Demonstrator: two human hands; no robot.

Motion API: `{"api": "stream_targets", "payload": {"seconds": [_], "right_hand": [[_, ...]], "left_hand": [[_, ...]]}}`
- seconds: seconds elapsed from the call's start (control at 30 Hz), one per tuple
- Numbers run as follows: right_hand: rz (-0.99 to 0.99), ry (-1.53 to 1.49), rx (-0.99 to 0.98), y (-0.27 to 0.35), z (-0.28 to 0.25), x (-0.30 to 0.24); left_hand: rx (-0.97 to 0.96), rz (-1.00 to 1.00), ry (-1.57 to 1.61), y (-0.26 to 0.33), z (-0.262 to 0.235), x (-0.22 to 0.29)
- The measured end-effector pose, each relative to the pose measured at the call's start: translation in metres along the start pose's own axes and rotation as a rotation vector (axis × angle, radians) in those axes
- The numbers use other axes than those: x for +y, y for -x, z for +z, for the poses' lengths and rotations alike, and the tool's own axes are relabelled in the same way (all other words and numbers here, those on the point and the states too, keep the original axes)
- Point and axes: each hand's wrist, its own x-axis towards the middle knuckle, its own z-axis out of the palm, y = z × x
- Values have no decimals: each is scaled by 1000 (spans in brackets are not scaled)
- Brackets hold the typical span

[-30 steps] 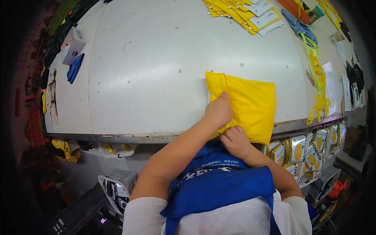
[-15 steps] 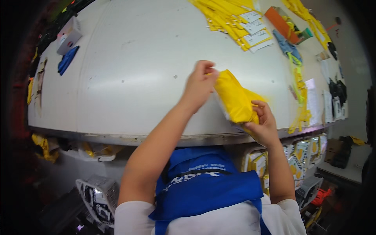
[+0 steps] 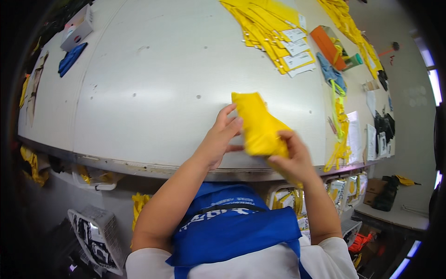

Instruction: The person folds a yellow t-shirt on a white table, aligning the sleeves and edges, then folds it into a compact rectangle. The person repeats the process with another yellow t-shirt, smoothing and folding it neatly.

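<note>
**Folding the yellow cloth at the near edge of the surface**

You are in the middle of folding a yellow cloth piece (image 3: 259, 125). It looks already folded down to a narrow, long bundle, so I judge the work on this piece is close to its end. The bundle lies slanted over the white surface (image 3: 153, 93), close to the near edge; its far end points away from you and its near end goes into your right hand (image 3: 290, 160).

Your right hand is closed on the near end of the bundle: the fingers (image 3: 282, 136) wrap over the top and the thumb comes from below. Your left hand (image 3: 219, 139) is half open; its fingertips touch the left side of the bundle near its far end, more pressing than gripping. I cannot tell if the far end rests on the surface or is a little lifted.

The next move, as I judge it, calls for pressing the bundle flat and keeping its edges together so the fold does not open. The stack of similar yellow pieces with white tags (image 3: 274, 30) lies well apart, at the far side.
</note>
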Motion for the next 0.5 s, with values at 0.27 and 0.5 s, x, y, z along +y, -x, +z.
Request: {"api": "stream_targets", "payload": {"seconds": [0.27,0.5], "right_hand": [[-256,861,-45,-28,54,68],[-264,944,-36,-27,76,96]], "left_hand": [[-125,-191,-54,-16,-94,-75],[-205,-190,-121,-27,-72,-66]]}}
